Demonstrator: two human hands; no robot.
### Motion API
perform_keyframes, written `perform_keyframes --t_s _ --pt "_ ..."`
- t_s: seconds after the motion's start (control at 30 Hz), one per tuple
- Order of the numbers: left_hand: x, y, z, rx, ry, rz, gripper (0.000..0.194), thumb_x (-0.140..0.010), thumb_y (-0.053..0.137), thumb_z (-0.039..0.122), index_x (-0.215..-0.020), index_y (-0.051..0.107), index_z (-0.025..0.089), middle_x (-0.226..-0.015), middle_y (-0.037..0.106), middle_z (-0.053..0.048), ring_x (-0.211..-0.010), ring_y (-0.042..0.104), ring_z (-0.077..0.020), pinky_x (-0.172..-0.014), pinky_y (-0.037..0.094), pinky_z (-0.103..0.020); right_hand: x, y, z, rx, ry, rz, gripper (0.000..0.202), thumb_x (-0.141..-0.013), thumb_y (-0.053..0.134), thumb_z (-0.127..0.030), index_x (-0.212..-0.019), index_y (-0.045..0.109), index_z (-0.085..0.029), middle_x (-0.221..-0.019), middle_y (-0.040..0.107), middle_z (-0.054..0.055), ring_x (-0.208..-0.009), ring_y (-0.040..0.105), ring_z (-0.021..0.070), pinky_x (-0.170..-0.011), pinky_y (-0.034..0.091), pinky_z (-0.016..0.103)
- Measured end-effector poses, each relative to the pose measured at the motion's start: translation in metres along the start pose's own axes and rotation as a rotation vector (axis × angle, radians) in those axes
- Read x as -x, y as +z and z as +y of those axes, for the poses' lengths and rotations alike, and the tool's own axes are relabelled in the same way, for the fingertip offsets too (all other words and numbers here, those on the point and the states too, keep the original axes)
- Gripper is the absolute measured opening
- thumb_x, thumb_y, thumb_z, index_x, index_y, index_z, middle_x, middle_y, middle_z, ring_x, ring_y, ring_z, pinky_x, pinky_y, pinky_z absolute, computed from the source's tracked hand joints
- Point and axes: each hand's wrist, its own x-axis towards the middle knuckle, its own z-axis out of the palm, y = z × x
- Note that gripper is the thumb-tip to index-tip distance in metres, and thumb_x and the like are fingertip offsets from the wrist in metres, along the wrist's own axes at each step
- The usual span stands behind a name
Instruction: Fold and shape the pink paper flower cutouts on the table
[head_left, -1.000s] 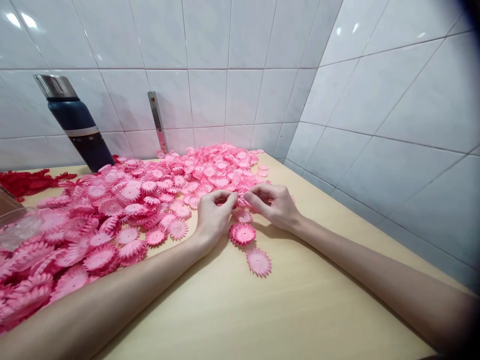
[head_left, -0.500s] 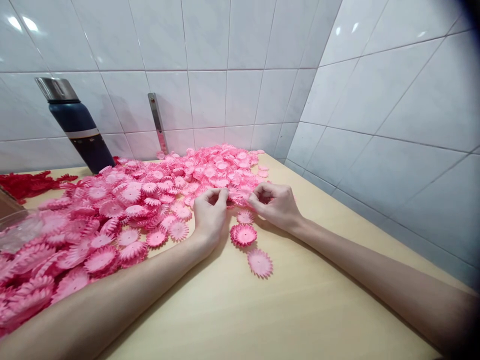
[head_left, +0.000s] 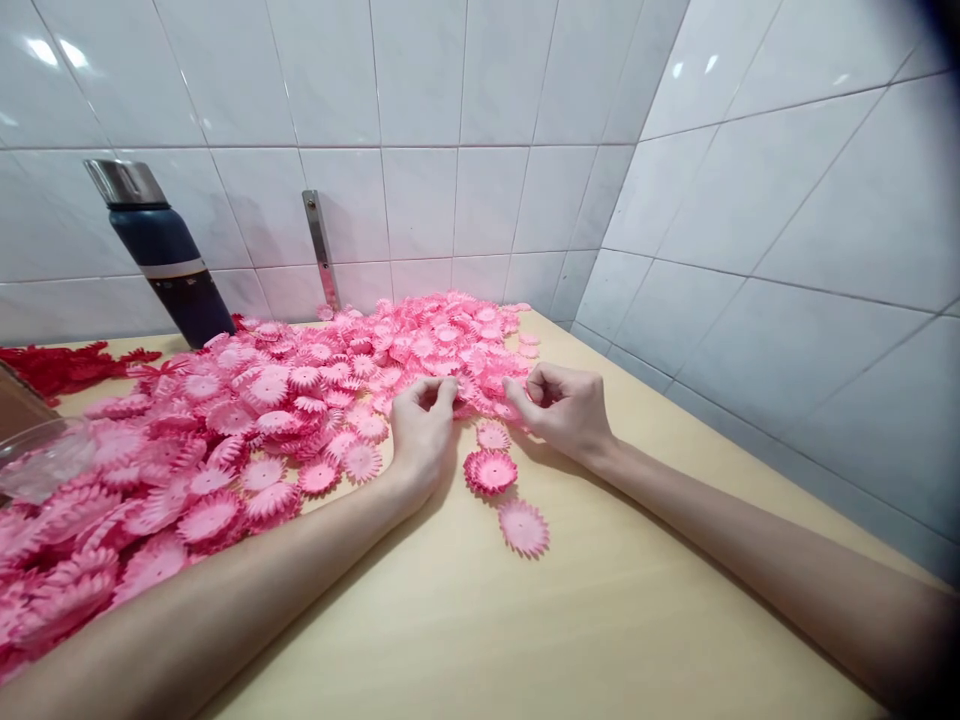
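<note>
At the near edge of a large heap of pink frilled flower discs (head_left: 270,390), my left hand (head_left: 424,430) is closed in a pinch, thumb against forefinger. Whatever lies between those fingertips is too small or hidden to make out. A short gap to the right, my right hand (head_left: 566,410) has curled fingers, with its thumb pointing left toward the heap; anything it grips is hidden. Between my wrists, a small pale disc (head_left: 493,435), a darker-edged pink disc stack (head_left: 490,471) and a single pale pink disc (head_left: 523,528) lie on the table.
A dark blue bottle (head_left: 180,275) with a steel cap stands at the back left. Red pieces (head_left: 75,365) lie beside it, near a cardboard edge (head_left: 21,400) and clear plastic (head_left: 56,460). Tiled walls (head_left: 420,200) border the table (head_left: 600,600); a metal bracket (head_left: 319,240) is against the back one.
My right hand has moved slightly right, away from my left hand, widening the gap between them. My left hand keeps its pinch. The whole view has shifted a little.
</note>
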Motion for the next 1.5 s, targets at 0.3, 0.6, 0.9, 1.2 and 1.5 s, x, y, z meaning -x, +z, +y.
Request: perform_keyframes --t_s 0.3,0.6,0.9,1.2,1.5 --pt "0.008 0.002 0.004 -0.12 -0.013 -0.292 0.016 -0.076 0.064 0.029 -0.077 0.072 0.015 -0.083 0.071 -0.008 -0.083 0.066 -0.0203 -0.081 0.053 -0.034 0.001 0.001 -0.003 -0.188 -0.192 -0.333 0.009 -0.085 0.06 -0.024 -0.078 0.062 -0.018 -0.067 0.063 0.001 -0.052 0.048 0.0103 -0.05 0.04 0.025" --pt "0.007 0.002 0.004 -0.138 0.01 -0.247 0.018 -0.075 0.066 0.031 -0.074 0.07 0.014 -0.076 0.069 -0.007 -0.076 0.065 -0.0188 -0.076 0.054 -0.033 0.002 0.003 0.002 -0.186 -0.159 -0.346 0.008 -0.085 0.055 -0.019 -0.078 0.06 -0.018 -0.066 0.06 0.0 -0.052 0.048 0.0101 -0.051 0.04 0.024" --pt "0.008 0.001 0.005 -0.094 -0.001 -0.258 0.021 -0.074 0.068 0.032 -0.08 0.072 0.013 -0.084 0.071 -0.009 -0.077 0.065 -0.0187 -0.076 0.055 -0.033 0.002 0.001 0.002 -0.213 -0.131 -0.371 0.01 -0.084 0.055 -0.018 -0.074 0.057 -0.018 -0.061 0.054 -0.002 -0.05 0.045 0.0094 -0.049 0.038 0.024" --pt "0.012 0.0 0.011 -0.092 -0.007 -0.283 0.017 -0.069 0.073 0.026 -0.079 0.074 0.013 -0.086 0.073 -0.011 -0.083 0.068 -0.0222 -0.08 0.055 -0.036 0.0 -0.001 0.001 -0.256 -0.083 -0.427 0.015 -0.087 0.054 -0.024 -0.076 0.061 -0.016 -0.063 0.058 0.0 -0.051 0.045 0.01 -0.049 0.036 0.024" --pt "0.009 0.001 0.006 -0.083 0.003 -0.33 0.02 -0.074 0.069 0.032 -0.08 0.073 0.013 -0.085 0.072 -0.009 -0.082 0.066 -0.021 -0.08 0.054 -0.036 0.0 0.003 0.005 -0.22 -0.059 -0.401 0.019 -0.092 0.051 -0.03 -0.081 0.06 -0.017 -0.063 0.058 0.0 -0.053 0.049 0.011 -0.052 0.039 0.025"
